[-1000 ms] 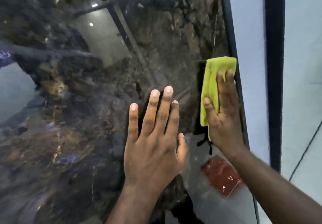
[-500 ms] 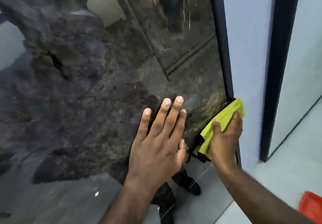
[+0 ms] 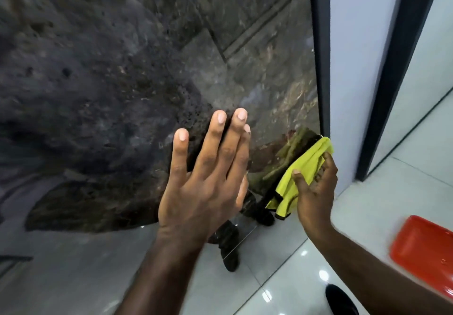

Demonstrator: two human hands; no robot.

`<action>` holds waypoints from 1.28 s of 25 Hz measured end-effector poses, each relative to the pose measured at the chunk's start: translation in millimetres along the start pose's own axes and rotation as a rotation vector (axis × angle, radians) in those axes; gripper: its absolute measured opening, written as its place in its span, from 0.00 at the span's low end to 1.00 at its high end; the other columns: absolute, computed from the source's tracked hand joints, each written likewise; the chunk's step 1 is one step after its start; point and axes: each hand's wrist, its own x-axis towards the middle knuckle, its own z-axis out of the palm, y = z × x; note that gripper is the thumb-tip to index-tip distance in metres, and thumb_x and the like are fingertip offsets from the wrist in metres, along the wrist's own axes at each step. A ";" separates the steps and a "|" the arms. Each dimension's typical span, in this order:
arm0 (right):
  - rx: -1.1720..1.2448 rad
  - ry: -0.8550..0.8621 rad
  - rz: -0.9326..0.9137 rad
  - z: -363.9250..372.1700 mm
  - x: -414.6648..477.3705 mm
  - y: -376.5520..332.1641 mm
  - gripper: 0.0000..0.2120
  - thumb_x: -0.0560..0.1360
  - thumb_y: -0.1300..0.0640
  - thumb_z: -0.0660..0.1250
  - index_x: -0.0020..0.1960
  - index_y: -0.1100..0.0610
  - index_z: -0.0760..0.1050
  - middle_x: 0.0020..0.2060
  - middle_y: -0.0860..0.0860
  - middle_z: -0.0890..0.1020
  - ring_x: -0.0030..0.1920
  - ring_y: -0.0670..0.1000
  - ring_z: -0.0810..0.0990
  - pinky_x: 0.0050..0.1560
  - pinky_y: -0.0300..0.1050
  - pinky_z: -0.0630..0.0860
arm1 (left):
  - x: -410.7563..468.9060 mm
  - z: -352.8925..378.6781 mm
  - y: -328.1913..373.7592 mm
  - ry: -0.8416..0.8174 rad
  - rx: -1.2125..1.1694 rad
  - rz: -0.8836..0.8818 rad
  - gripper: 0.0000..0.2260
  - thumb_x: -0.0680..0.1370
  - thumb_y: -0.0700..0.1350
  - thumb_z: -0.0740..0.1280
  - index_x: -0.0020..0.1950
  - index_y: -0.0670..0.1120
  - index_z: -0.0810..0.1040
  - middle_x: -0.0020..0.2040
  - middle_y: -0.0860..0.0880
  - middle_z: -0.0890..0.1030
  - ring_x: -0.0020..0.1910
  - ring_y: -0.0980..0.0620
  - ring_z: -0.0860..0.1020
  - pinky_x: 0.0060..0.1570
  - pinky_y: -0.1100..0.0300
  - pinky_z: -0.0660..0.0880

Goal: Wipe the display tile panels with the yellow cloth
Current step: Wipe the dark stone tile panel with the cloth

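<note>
A glossy dark marble-patterned tile panel (image 3: 122,82) stands upright and fills the left and middle of the view, with a dark frame (image 3: 320,50) along its right edge. My left hand (image 3: 206,182) lies flat against the panel with straight fingers. My right hand (image 3: 316,189) grips the bunched yellow cloth (image 3: 301,175) and holds it against the panel's lower right corner, next to the frame. The cloth and my legs are mirrored in the glossy surface.
A pale wall strip (image 3: 355,69) and a second dark frame (image 3: 392,69) stand to the right. Glossy white floor tiles (image 3: 294,265) lie below. A red tray-like object (image 3: 424,251) rests on the floor at the lower right. My dark shoe (image 3: 340,300) shows at the bottom.
My right hand has slid the cloth down the panel's right edge from mid-height to the lower corner, bunching it. The view has tilted down. My left hand stays flat on the panel.
</note>
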 end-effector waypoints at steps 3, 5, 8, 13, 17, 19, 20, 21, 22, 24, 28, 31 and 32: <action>0.096 -0.020 0.318 -1.5 11.1 16.9 0.37 0.79 0.60 0.69 0.83 0.47 0.59 0.77 0.50 0.72 0.75 0.57 0.73 0.77 0.57 0.69 | -2.2 0.8 2.3 0.018 -0.008 -0.015 0.31 0.84 0.52 0.65 0.86 0.42 0.67 0.85 0.45 0.67 0.84 0.43 0.65 0.81 0.32 0.58; 0.065 -0.010 0.302 2.5 6.3 12.4 0.38 0.80 0.61 0.71 0.84 0.47 0.58 0.78 0.49 0.72 0.74 0.55 0.74 0.77 0.57 0.69 | -2.4 1.4 1.9 0.020 -0.013 -0.017 0.31 0.84 0.52 0.65 0.85 0.42 0.67 0.85 0.45 0.67 0.84 0.43 0.65 0.81 0.32 0.57; 0.009 0.035 0.176 7.6 3.0 11.8 0.38 0.80 0.63 0.70 0.84 0.49 0.57 0.78 0.49 0.70 0.75 0.53 0.72 0.75 0.51 0.69 | -2.2 2.5 2.5 0.019 -0.033 -0.013 0.31 0.84 0.52 0.65 0.85 0.42 0.68 0.85 0.45 0.67 0.84 0.43 0.65 0.81 0.32 0.56; 0.048 -0.015 0.191 7.5 -7.2 -0.9 0.37 0.82 0.55 0.67 0.86 0.47 0.53 0.79 0.47 0.68 0.76 0.52 0.70 0.76 0.48 0.67 | -3.7 2.1 3.6 0.015 -0.030 -0.023 0.31 0.83 0.52 0.65 0.85 0.42 0.67 0.86 0.45 0.66 0.85 0.43 0.62 0.82 0.33 0.52; 0.063 0.035 0.132 10.1 -12.9 -8.1 0.41 0.76 0.59 0.72 0.83 0.50 0.55 0.76 0.52 0.71 0.74 0.54 0.73 0.72 0.49 0.71 | -4.3 0.8 5.7 0.004 -0.046 -0.042 0.30 0.83 0.52 0.64 0.85 0.42 0.68 0.86 0.45 0.66 0.86 0.43 0.61 0.83 0.33 0.50; 0.146 0.035 0.304 11.5 -15.0 -11.6 0.39 0.77 0.64 0.72 0.82 0.53 0.57 0.67 0.51 0.76 0.66 0.50 0.77 0.62 0.45 0.74 | -4.5 -1.1 6.9 0.005 -0.042 -0.041 0.30 0.83 0.51 0.64 0.84 0.43 0.69 0.85 0.45 0.66 0.85 0.43 0.61 0.83 0.33 0.50; 0.161 0.016 0.271 13.9 -19.1 -15.7 0.39 0.77 0.67 0.72 0.82 0.55 0.57 0.64 0.48 0.76 0.63 0.42 0.77 0.59 0.42 0.74 | -2.4 -0.3 6.4 0.006 -0.053 -0.036 0.30 0.83 0.51 0.64 0.84 0.43 0.69 0.85 0.45 0.67 0.85 0.43 0.61 0.83 0.33 0.51; 0.134 0.008 0.163 15.3 -28.4 -23.1 0.40 0.75 0.69 0.73 0.82 0.56 0.58 0.65 0.46 0.73 0.62 0.33 0.75 0.62 0.37 0.73 | -0.6 0.6 5.3 0.006 -0.066 -0.039 0.29 0.83 0.51 0.64 0.84 0.43 0.70 0.85 0.45 0.67 0.85 0.43 0.61 0.82 0.33 0.51; 0.084 -0.018 0.060 16.1 -40.5 -32.0 0.42 0.73 0.69 0.74 0.81 0.56 0.58 0.69 0.47 0.70 0.64 0.29 0.71 0.66 0.30 0.69 | 0.4 0.6 4.0 0.008 -0.075 -0.049 0.29 0.83 0.51 0.64 0.84 0.43 0.71 0.85 0.45 0.67 0.85 0.43 0.61 0.82 0.33 0.52; 0.062 -0.014 -0.040 20.0 -45.7 -38.7 0.44 0.69 0.63 0.74 0.79 0.49 0.58 0.74 0.50 0.66 0.71 0.39 0.69 0.70 0.30 0.66 | -0.4 -1.1 4.2 0.003 -0.067 -0.059 0.29 0.83 0.51 0.64 0.84 0.43 0.71 0.85 0.46 0.67 0.85 0.43 0.61 0.82 0.33 0.52; 0.198 0.029 0.221 25.6 -29.6 -33.9 0.44 0.71 0.59 0.74 0.81 0.50 0.56 0.74 0.55 0.69 0.72 0.56 0.73 0.64 0.42 0.71 | -0.3 -3.8 5.9 -0.013 -0.060 -0.039 0.28 0.84 0.51 0.64 0.84 0.43 0.70 0.85 0.45 0.67 0.85 0.43 0.61 0.83 0.31 0.52; 0.135 -0.068 -0.040 30.4 -60.9 -53.8 0.47 0.73 0.62 0.74 0.84 0.49 0.52 0.77 0.47 0.65 0.76 0.44 0.68 0.74 0.37 0.67 | 2.1 -2.7 4.6 0.000 -0.070 -0.055 0.27 0.84 0.49 0.63 0.84 0.43 0.70 0.85 0.45 0.67 0.84 0.43 0.63 0.82 0.31 0.54; 0.133 -0.081 -0.125 30.0 -64.2 -56.5 0.48 0.71 0.60 0.75 0.83 0.48 0.53 0.78 0.44 0.64 0.78 0.44 0.66 0.78 0.42 0.65 | 1.4 -3.3 4.5 0.002 -0.067 -0.057 0.27 0.85 0.49 0.62 0.84 0.43 0.70 0.85 0.45 0.67 0.84 0.43 0.63 0.82 0.31 0.53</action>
